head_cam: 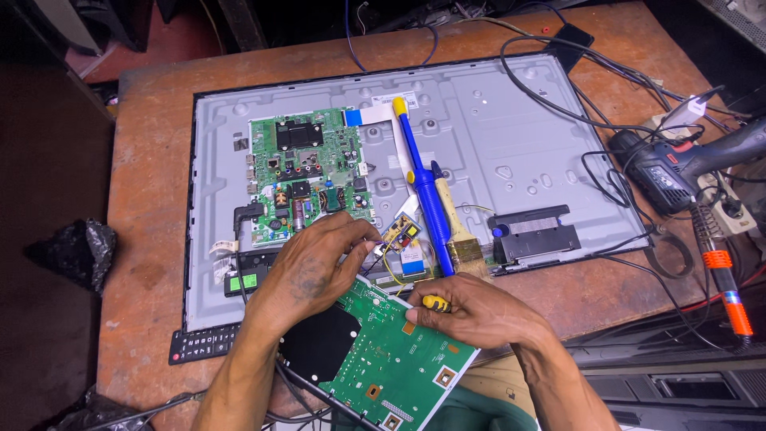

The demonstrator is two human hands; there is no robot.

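Both hands meet over a loose green rectangular circuit board (391, 359) tilted at the table's near edge; the left hand (307, 271) pinches thin wires above it, fingers closed narrow, seemingly to keep them clear of the work; the right hand (471, 311) grips a small yellow-handled tool (435, 302), tip hidden. Beyond lie one blue desoldering pump (419, 172) and one wooden-handled paintbrush (455, 231) on the grey metal back of an opened flat television (479, 128); a second green board (307, 172) stays mounted there; one drill (662, 172) rests right.
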